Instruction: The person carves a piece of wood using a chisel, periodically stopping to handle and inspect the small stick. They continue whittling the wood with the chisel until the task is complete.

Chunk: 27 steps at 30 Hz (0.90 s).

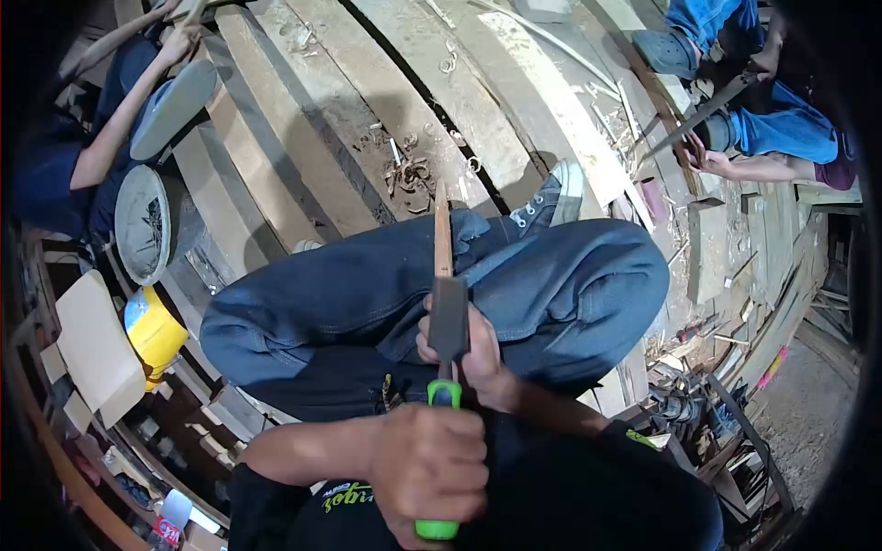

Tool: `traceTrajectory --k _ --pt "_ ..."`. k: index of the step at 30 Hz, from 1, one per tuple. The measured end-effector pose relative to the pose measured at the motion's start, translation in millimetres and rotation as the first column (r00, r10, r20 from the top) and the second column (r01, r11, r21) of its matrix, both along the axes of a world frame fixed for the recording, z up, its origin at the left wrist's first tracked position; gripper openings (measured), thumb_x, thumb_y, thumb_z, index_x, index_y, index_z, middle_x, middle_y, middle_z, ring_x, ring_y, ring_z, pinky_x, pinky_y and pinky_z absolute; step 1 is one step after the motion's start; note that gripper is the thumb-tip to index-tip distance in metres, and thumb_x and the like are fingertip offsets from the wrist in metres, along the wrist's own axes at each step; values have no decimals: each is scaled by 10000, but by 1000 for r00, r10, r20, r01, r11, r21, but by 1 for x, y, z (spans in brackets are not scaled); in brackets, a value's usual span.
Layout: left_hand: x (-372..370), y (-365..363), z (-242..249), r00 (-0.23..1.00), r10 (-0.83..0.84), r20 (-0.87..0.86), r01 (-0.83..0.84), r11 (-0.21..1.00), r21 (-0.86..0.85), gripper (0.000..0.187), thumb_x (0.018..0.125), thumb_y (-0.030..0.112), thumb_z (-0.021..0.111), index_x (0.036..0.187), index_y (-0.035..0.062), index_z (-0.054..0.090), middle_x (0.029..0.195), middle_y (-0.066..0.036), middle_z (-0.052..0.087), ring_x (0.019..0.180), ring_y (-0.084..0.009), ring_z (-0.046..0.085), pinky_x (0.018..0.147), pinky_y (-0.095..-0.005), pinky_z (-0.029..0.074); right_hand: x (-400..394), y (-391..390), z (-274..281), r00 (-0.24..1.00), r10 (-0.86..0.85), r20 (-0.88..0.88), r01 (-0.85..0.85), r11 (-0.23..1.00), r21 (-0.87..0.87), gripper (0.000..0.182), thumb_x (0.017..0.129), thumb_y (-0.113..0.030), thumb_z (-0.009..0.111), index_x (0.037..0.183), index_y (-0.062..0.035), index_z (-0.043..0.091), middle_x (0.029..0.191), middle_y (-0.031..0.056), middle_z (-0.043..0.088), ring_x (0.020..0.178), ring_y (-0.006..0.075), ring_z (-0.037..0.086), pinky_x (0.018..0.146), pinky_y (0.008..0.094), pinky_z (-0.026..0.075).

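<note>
L hand [430,470]: fist shut on chisel [444,395] grn handle, blade to 12 | R hand [482,360]: fingers curled round wood strip [443,241] by blade, contact w/ blade unclear | strip tip 12, nr shavings [410,174] | yellow container [158,332] 10

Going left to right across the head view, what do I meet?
Yellow bucket → left hand gripping the green-and-black chisel handle → canvas sneaker → co-worker's blade, apparently a handsaw.
</note>
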<state>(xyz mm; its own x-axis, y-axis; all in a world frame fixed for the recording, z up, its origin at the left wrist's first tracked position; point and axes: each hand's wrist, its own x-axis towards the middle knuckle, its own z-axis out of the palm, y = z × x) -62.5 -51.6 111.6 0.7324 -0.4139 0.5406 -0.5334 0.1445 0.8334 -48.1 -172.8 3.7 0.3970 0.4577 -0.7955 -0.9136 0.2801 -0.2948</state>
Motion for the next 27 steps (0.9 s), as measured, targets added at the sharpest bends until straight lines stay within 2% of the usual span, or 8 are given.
traceTrajectory --k 2,6,7,10,14,15,20,27 --pt "-4 -1 -7 1000 -18 -8 18 1000 -7 439 720 493 715 686 98 528 651 -21 457 545 -216 506 532 -361 362 0 -2 4 994 8 -109 -4 999 36 352 1078 -361 349 985 -78 536 639 22 443 479 139 378 455 290 293" --pt "5 5 2 999 -37 -13 37 999 -9 447 708 501 726 684 104 521 653 -17 461 547 -210 508 535 -358 362 0 -9 -4 998 52 31 -57 982 178 360 1077 -371 353 970 -79 534 628 17 423 478 138 374 457 292 294" --pt "-4 -2 3 1000 -29 -7 29 999 -26 440 710 495 724 687 104 523 653 -18 461 547 -213 512 539 -357 364 -3 3 3 999 -46 -26 46 999 10 371 1069 -372 358 899 -83 517 604 9 401 479 134 373 451 287 285" --pt "1 4 -9 998 -58 -10 58 998 -34 432 712 486 723 690 102 527 651 -20 461 549 -215 520 539 -355 370 1 -7 -1 995 67 -76 -54 987 151 378 1064 -392 358 894 -91 511 613 10 407 496 135 373 481 293 306" --pt "2 3 1 998 -68 0 68 997 19 439 819 486 634 749 53 623 634 -30 462 523 -216 530 546 -348 434 0 -9 -8 995 87 46 -93 982 163 380 1057 -441 381 997 -95 525 655 12 413 531 136 372 550 302 342" --pt "-3 -2 6 997 -77 29 77 997 -15 442 815 489 637 747 53 623 632 -32 463 523 -217 531 551 -354 439 -6 -6 -8 999 -50 19 45 981 187 395 1055 -451 398 1080 -75 517 652 8 387 542 131 362 546 292 336" --pt "7 5 -6 999 -34 10 34 999 -29 446 724 509 713 724 95 550 659 -24 487 551 -217 535 557 -355 396 -4 -9 -7 997 -5 76 -10 979 202 377 1063 -422 404 1120 -63 504 649 -10 350 546 121 338 540 286 313" --pt "9 6 -8 998 -69 7 69 998 4 443 712 507 711 742 95 552 645 -13 473 559 -215 548 558 -359 398 0 -5 -8 986 -3 -169 33 984 173 345 1069 -387 363 1062 -76 513 608 -6 349 510 131 329 511 289 286"
